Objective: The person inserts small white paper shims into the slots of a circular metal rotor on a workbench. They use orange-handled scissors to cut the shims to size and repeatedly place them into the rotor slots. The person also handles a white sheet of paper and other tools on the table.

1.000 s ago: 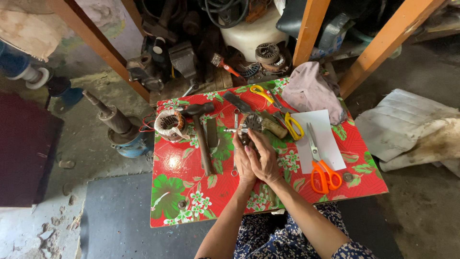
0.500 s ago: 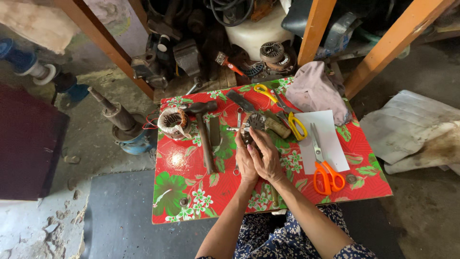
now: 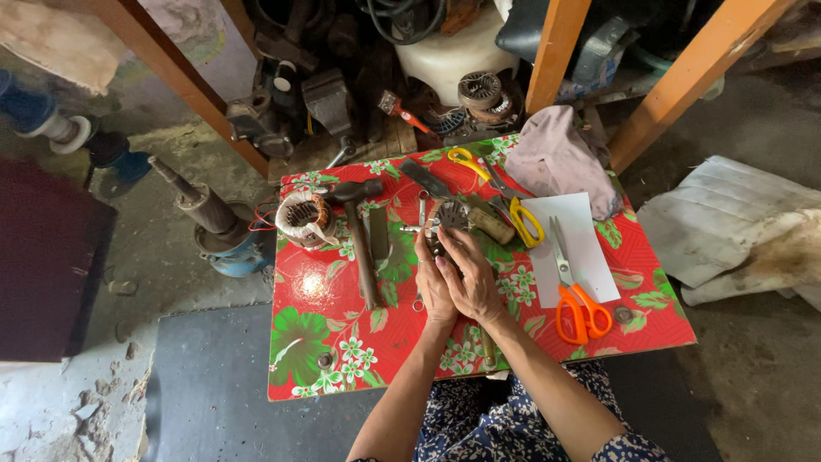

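Observation:
My left hand [image 3: 434,287] and my right hand [image 3: 469,275] are pressed together over the middle of a small table with a red flowered cover [image 3: 325,342]. Both hands grip a small metal motor part [image 3: 444,219] that pokes out beyond the fingertips; most of it is hidden by the fingers. A thin metal rod [image 3: 420,210] lies just past my left fingertips. A hammer [image 3: 359,231] lies to the left of my hands.
A wound motor stator [image 3: 303,217] sits at the table's left rear. Yellow-handled pliers [image 3: 505,201], orange-handled scissors [image 3: 575,291] on white paper [image 3: 590,248], and a pink cloth [image 3: 560,158] lie to the right. Orange posts [image 3: 556,51] and machine parts [image 3: 325,94] stand behind.
The view has shifted slightly. My hands stay together on the metal part at the table's middle, with no clear movement.

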